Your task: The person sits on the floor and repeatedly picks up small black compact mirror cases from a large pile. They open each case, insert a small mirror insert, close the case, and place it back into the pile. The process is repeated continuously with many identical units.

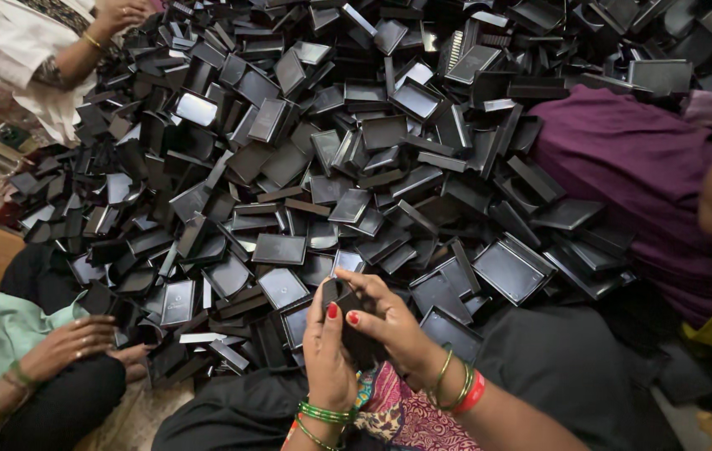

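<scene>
- Sitting near the bottom centre, a small black case (346,321) was clasped between both hands.
- Left hand (328,355) and right hand (391,321) had fingers closed around it.
- Beyond lay a heap of black cases (356,150); a co-worker's hand (68,344) rested far left.

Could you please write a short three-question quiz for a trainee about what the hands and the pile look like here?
1. True or false: the left hand and the right hand both grip one small black case.
2. What lies heaped in front of the person? A) black flat square cases B) white cups C) green bottles
3. Where does a co-worker's hand rest: at the lower left or at the upper right of the view?

Key
1. True: both hands close on the same case, just before the pile of black cases.
2. A
3. At the lower left, on a dark-clad knee; another person's hand reaches in at the upper left.
</scene>
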